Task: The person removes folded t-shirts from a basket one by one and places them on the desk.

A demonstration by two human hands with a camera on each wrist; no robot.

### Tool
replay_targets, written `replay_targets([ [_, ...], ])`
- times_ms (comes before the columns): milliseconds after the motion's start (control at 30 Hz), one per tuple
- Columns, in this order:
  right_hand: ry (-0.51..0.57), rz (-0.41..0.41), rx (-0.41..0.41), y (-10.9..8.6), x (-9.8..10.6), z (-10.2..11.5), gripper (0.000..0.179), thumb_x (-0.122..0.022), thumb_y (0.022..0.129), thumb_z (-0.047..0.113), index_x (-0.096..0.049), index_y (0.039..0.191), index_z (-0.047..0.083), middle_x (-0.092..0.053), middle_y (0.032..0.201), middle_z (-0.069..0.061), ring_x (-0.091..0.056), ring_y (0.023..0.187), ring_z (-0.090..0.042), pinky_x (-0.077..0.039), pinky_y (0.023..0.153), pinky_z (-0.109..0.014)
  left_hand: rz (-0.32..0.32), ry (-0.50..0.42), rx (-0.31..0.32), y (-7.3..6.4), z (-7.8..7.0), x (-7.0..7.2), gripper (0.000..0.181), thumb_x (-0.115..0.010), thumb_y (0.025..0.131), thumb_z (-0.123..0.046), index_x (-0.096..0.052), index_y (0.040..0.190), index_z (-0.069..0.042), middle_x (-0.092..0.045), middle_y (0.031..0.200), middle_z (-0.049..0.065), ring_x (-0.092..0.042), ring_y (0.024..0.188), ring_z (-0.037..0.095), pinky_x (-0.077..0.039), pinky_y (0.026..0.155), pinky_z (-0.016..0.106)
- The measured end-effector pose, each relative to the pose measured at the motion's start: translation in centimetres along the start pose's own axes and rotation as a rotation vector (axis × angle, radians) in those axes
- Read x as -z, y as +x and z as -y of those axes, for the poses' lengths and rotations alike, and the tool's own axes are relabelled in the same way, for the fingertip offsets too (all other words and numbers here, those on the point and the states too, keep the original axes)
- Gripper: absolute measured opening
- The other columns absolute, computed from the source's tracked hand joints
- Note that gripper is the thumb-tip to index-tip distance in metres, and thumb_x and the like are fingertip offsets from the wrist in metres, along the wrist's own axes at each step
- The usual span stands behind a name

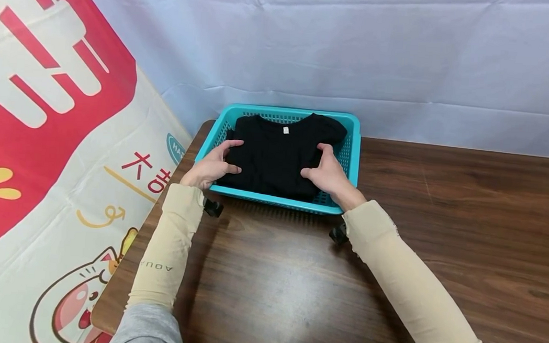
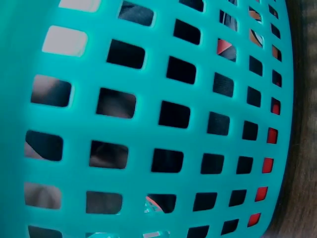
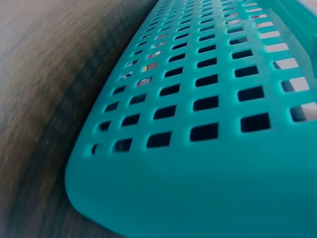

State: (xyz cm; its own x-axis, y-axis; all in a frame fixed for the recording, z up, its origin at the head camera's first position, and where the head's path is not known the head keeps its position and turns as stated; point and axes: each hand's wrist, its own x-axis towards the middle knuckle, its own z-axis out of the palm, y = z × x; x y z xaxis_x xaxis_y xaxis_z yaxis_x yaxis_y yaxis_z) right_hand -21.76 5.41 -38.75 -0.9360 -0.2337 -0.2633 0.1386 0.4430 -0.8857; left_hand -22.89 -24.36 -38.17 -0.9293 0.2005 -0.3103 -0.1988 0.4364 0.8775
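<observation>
A folded black T-shirt [image 1: 277,158], with a small white label at its neckline, lies in a turquoise plastic basket [image 1: 273,198]. My left hand [image 1: 212,165] grips its left side, thumb and forefinger apart on the cloth. At the right side my right hand [image 1: 328,174] holds the fabric in much the same way. Some fingertips are hidden in the cloth. Both wrist views show the basket's perforated wall [image 2: 143,129] from outside, and its rounded corner [image 3: 148,193] appears in the right wrist view. Neither wrist view shows the hands clearly.
The basket stands on a brown wooden table [image 1: 442,213], near its back left corner. A pale cloth backdrop [image 1: 357,50] hangs right behind it. To the left hangs a printed banner [image 1: 66,180] in red and white.
</observation>
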Motion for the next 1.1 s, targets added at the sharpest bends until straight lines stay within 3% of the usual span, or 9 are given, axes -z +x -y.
replay_targets([
  [100, 0.074, 0.004, 0.002, 0.1, 0.1, 0.1, 0.085, -0.058, 0.091, 0.012, -0.002, 0.155, 0.013, -0.017, 0.159, -0.016, -0.035, 0.132, -0.032, -0.034, 0.109, -0.048, -0.007, 0.052, -0.013, 0.0, 0.0, -0.2, 0.063, -0.061, 0.092, -0.003, -0.038, 0.147, -0.022, -0.01, 0.162, 0.005, -0.013, 0.149, 0.026, -0.03, 0.113, 0.05],
  [233, 0.154, 0.012, -0.005, 0.3, 0.3, 0.1, 0.088, -0.057, 0.092, 0.017, 0.004, 0.155, 0.012, -0.005, 0.163, -0.013, -0.018, 0.147, -0.029, -0.026, 0.116, -0.047, -0.063, 0.106, 0.033, 0.2, -0.4, -0.7, 0.053, -0.059, 0.096, -0.022, -0.039, 0.146, -0.019, -0.014, 0.162, 0.007, -0.022, 0.146, 0.029, -0.03, 0.112, 0.052],
  [467, 0.177, 0.011, -0.016, 0.0, 0.2, 0.0, 0.082, -0.053, 0.098, 0.037, 0.0, 0.155, 0.011, -0.01, 0.161, -0.018, -0.017, 0.149, -0.029, -0.025, 0.117, -0.048, -0.17, 0.038, 0.13, 1.1, -0.9, -1.5, 0.07, -0.058, 0.097, -0.028, -0.019, 0.153, -0.014, -0.008, 0.163, 0.008, -0.014, 0.149, 0.03, -0.024, 0.118, 0.049],
  [600, 0.198, -0.003, -0.013, -0.1, -0.1, 0.1, 0.075, -0.05, 0.1, 0.03, -0.002, 0.155, 0.012, -0.014, 0.161, -0.018, -0.027, 0.145, -0.032, -0.029, 0.115, -0.048, -0.182, 0.042, 0.119, 1.1, -0.9, -1.7, 0.072, -0.058, 0.096, -0.021, -0.016, 0.154, -0.016, -0.006, 0.163, 0.007, -0.01, 0.15, 0.028, -0.021, 0.119, 0.049],
  [733, 0.249, -0.026, 0.006, -0.2, -0.3, 0.3, 0.073, -0.05, 0.099, 0.014, -0.002, 0.155, 0.012, -0.022, 0.158, -0.019, -0.039, 0.137, -0.035, -0.037, 0.11, -0.048, -0.163, 0.041, 0.055, 0.9, -0.9, -1.6, 0.066, -0.057, 0.095, -0.01, -0.025, 0.152, -0.019, -0.007, 0.163, 0.004, -0.01, 0.15, 0.028, -0.022, 0.118, 0.051],
  [833, 0.252, -0.056, 0.021, -0.2, -0.2, 0.4, 0.078, -0.051, 0.095, 0.006, -0.001, 0.155, 0.013, -0.023, 0.157, -0.018, -0.037, 0.138, -0.034, -0.037, 0.109, -0.049, -0.131, 0.04, 0.021, 0.9, -0.8, -1.5, 0.057, -0.055, 0.095, -0.006, -0.038, 0.147, -0.02, -0.013, 0.162, 0.004, -0.016, 0.147, 0.027, -0.026, 0.115, 0.051],
  [967, 0.247, -0.084, 0.021, -0.1, -0.1, 0.6, 0.086, -0.054, 0.091, 0.004, 0.0, 0.156, 0.017, -0.02, 0.158, -0.014, -0.033, 0.138, -0.032, -0.035, 0.11, -0.048, -0.093, 0.058, 0.013, 0.9, -0.8, -1.3, 0.046, -0.054, 0.095, -0.007, -0.051, 0.139, -0.022, -0.016, 0.162, 0.003, -0.021, 0.144, 0.025, -0.03, 0.112, 0.049],
  [1100, 0.312, -0.074, 0.006, 0.0, 0.1, 0.7, 0.089, -0.055, 0.089, 0.005, 0.003, 0.155, 0.018, -0.028, 0.155, -0.014, -0.039, 0.133, -0.032, -0.038, 0.107, -0.046, -0.08, 0.058, -0.012, 0.9, -0.7, -1.3, 0.044, -0.055, 0.095, -0.009, -0.054, 0.137, -0.022, -0.018, 0.161, 0.001, -0.019, 0.147, 0.024, -0.03, 0.113, 0.05],
])
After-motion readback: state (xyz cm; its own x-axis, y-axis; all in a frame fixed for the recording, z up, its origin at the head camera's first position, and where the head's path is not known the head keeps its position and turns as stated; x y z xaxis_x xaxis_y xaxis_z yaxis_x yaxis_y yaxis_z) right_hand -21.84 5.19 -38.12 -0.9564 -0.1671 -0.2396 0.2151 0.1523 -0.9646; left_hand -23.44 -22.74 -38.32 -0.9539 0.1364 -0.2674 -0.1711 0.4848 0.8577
